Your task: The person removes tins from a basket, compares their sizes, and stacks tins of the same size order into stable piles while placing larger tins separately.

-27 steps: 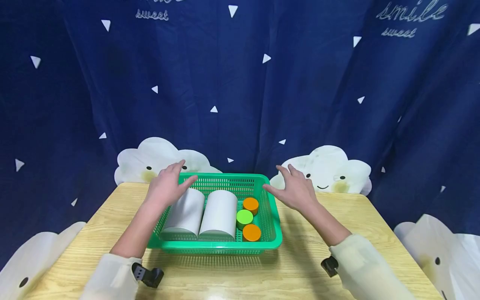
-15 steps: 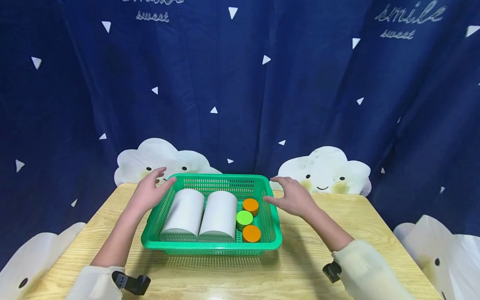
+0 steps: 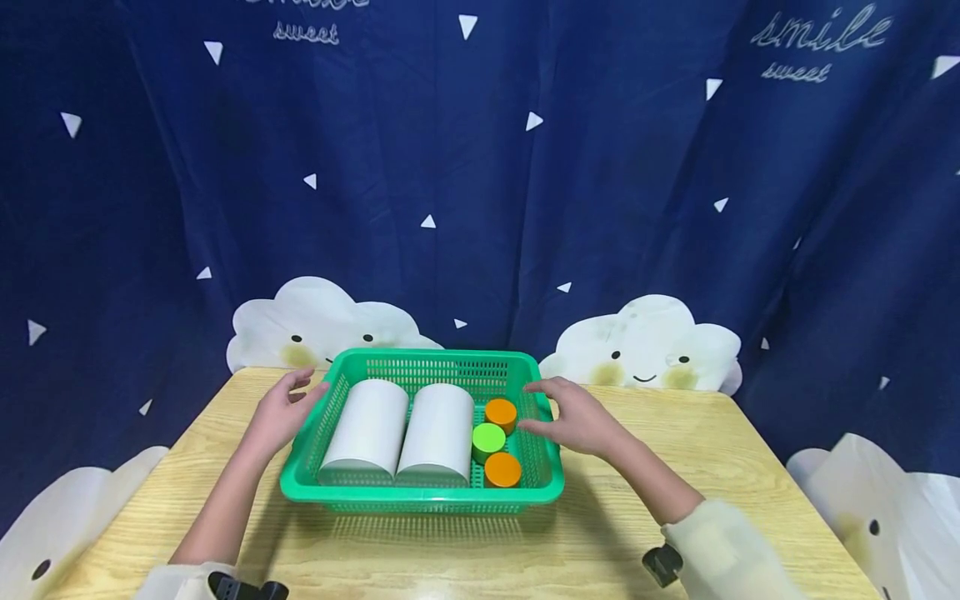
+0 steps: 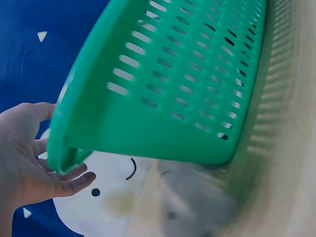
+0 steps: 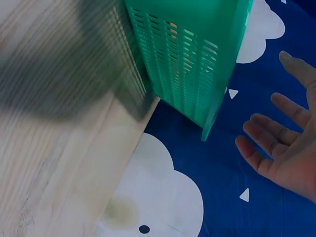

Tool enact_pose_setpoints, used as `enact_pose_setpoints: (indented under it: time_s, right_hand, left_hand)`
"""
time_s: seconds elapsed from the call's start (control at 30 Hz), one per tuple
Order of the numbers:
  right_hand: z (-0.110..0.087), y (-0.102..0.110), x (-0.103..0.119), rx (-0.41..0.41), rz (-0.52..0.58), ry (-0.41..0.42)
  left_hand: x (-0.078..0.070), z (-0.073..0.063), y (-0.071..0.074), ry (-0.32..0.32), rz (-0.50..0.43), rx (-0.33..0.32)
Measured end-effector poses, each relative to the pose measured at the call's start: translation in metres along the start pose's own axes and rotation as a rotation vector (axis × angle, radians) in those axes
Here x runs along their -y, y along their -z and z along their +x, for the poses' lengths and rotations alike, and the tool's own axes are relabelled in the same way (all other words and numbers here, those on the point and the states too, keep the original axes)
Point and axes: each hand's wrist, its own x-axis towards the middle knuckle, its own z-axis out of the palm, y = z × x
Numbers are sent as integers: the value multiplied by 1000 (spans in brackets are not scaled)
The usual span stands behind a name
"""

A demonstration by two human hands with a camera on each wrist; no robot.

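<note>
A green plastic basket (image 3: pixel 422 493) with slotted walls sits on the table. Two large white half-cylinder shapes (image 3: pixel 369 429) lie side by side in its left and middle. Along its right side stand two small orange-topped cylinders (image 3: pixel 502 469) and a lime-green one (image 3: pixel 488 438). My left hand (image 3: pixel 277 417) is at the basket's left rim, thumb and fingers spread about it in the left wrist view; contact is unclear. At the right rim, my right hand (image 3: pixel 581 419) hovers with loosely bent fingers. The right wrist view shows that hand (image 5: pixel 291 143) apart from the basket wall.
The light wooden table (image 3: pixel 420 558) extends in front of the basket and to both sides. Behind it hangs a dark blue curtain (image 3: pixel 480 167) with white triangles and clouds. A black wrist device (image 3: pixel 663 565) is worn at the right sleeve.
My left hand has moved from above the basket's left part outward and down to its left rim. My right hand has lowered toward the right rim. The basket stays put.
</note>
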Motion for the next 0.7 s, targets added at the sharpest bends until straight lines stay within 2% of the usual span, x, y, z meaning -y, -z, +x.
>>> enact_pose_setpoints:
  time_s: [0.37,0.7]
  right_hand:
    - [-3,-19,9,82,70,83]
    - [-4,-32,13,166,117,101]
  left_hand:
    - [24,-1,-12,103,-124,93]
    - [31,-1,-21,117,-183,61]
